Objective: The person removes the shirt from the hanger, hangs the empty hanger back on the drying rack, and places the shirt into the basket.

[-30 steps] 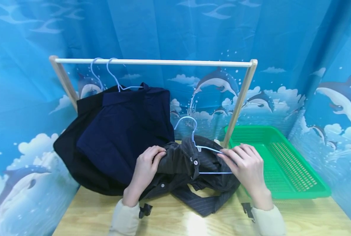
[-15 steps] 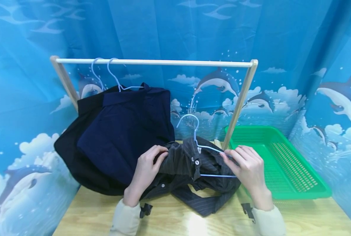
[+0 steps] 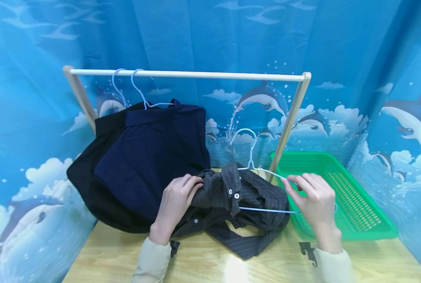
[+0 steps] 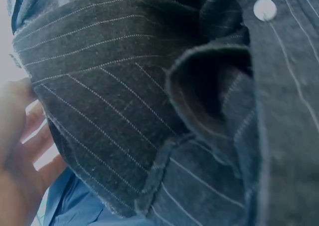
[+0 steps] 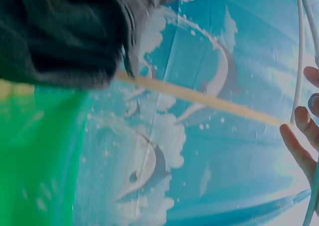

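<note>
A dark grey pinstriped shirt (image 3: 210, 192) with white buttons lies bunched on the wooden table. My left hand (image 3: 176, 200) pinches its shoulder fabric between thumb and fingers; the left wrist view shows the striped cloth (image 4: 99, 86) up close. My right hand (image 3: 313, 200) grips the right arm of a pale blue hanger (image 3: 251, 151). The hanger's hook stands up above the collar, and its left part is inside the shirt. Its lower bar crosses in front of the cloth toward my right hand. In the right wrist view, fingers (image 5: 304, 131) hold the hanger at the right edge.
Behind stands a wooden rack (image 3: 196, 74) with a navy garment (image 3: 153, 157) and a black garment (image 3: 107, 129) on hangers at its left. A green basket (image 3: 376, 220) sits to the right, partly behind my right hand. A dolphin-printed curtain surrounds the table (image 3: 203, 263).
My right hand has moved right, carrying the hanger with it, so its hook shifted right and up and more of the hanger shows outside the shirt. The left hand keeps its pinch almost in place.
</note>
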`<action>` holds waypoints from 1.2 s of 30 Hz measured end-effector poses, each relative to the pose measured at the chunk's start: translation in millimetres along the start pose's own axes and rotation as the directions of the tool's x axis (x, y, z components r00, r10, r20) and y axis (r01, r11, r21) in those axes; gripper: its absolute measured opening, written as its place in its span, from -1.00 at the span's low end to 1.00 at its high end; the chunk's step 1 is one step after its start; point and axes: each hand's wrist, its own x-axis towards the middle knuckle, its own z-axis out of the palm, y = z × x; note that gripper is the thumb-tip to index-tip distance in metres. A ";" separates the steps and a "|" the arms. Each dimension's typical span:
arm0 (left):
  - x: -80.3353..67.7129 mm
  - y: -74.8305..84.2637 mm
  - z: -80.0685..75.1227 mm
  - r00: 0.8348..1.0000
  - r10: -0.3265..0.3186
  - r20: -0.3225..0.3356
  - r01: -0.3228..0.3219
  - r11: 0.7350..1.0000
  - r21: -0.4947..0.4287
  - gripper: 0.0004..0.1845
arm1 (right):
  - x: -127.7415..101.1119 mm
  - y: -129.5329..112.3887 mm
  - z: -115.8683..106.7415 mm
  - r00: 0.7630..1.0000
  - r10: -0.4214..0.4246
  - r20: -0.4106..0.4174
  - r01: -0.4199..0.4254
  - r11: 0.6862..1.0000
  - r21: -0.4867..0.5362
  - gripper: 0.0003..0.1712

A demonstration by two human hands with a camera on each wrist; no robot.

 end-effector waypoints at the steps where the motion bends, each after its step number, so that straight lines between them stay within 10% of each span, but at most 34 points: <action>1: -0.2 -1.0 -0.1 1.000 0.002 -0.003 -0.002 1.000 0.004 -0.91 | 0.5 1.9 -2.9 1.000 0.009 -0.001 -0.009 1.000 -0.014 -0.51; 23: -5.1 -26.5 -17.3 0.971 -0.164 -0.173 0.183 0.978 0.102 -0.88 | 4.0 30.8 -53.1 0.975 0.182 -0.127 -0.199 0.969 -0.144 -0.39; 36: -4.2 -21.5 -18.3 0.978 -0.163 -0.129 0.173 0.982 0.071 -0.86 | 0.9 30.6 -44.9 0.987 0.156 -0.044 -0.161 0.971 -0.177 -0.42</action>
